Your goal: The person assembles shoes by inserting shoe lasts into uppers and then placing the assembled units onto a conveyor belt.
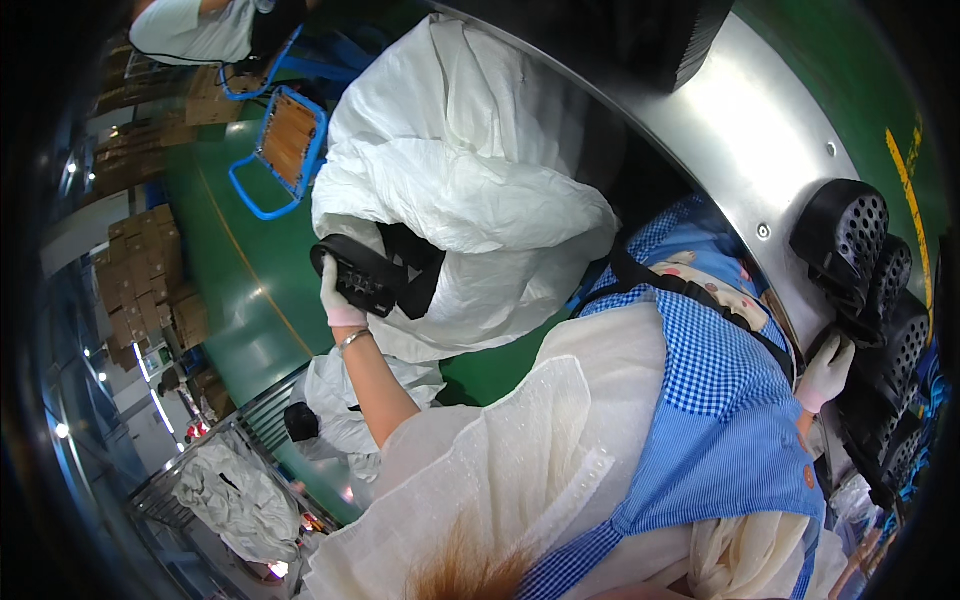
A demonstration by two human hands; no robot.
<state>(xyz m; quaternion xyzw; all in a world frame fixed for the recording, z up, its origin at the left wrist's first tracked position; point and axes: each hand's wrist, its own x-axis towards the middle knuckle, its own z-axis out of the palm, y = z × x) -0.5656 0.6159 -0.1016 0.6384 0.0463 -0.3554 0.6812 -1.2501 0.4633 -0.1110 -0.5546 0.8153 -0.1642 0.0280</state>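
My left hand (337,294), in a white glove, grips a black perforated clog (364,276) at the mouth of a big white woven sack (480,195). More black footwear shows inside the sack opening. On the other side, my right hand (826,369), gloved too, is beside a pile of black perforated clogs (881,330) at the edge of a shiny metal table (761,150). Its fingers touch or nearly touch the pile; whether they hold a clog cannot be told.
A blue-framed chair (289,142) stands on the green floor beyond the sack. Stacked cardboard boxes (139,270) are at the far left. Another white sack (240,502) lies on a metal rack. Part of another person (199,30) shows at the top left.
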